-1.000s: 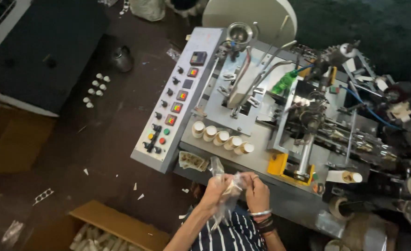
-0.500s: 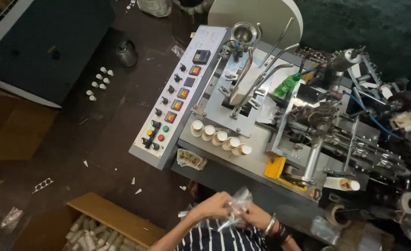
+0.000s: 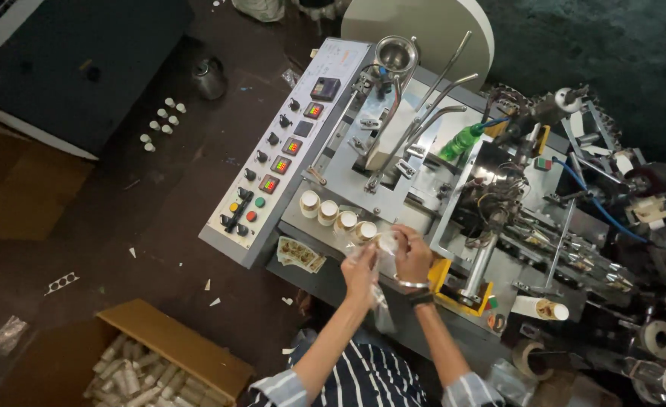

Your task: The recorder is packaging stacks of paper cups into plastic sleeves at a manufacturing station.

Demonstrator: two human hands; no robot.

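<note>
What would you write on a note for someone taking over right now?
Left hand: gripping the clear plastic bag.
Right hand: pinching the same bag's top edge.
Both hands are over the machine's front ledge, beside a row of small white tubes.
More tubes fill the cardboard box on the floor.
Whether anything is in the bag can't be told.

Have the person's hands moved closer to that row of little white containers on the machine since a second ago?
Yes. Both hands, holding a clear plastic bag, have moved up to the row of white containers on the machine deck.

Cream rolls (image 3: 333, 213), green bottle (image 3: 459, 142)
</note>
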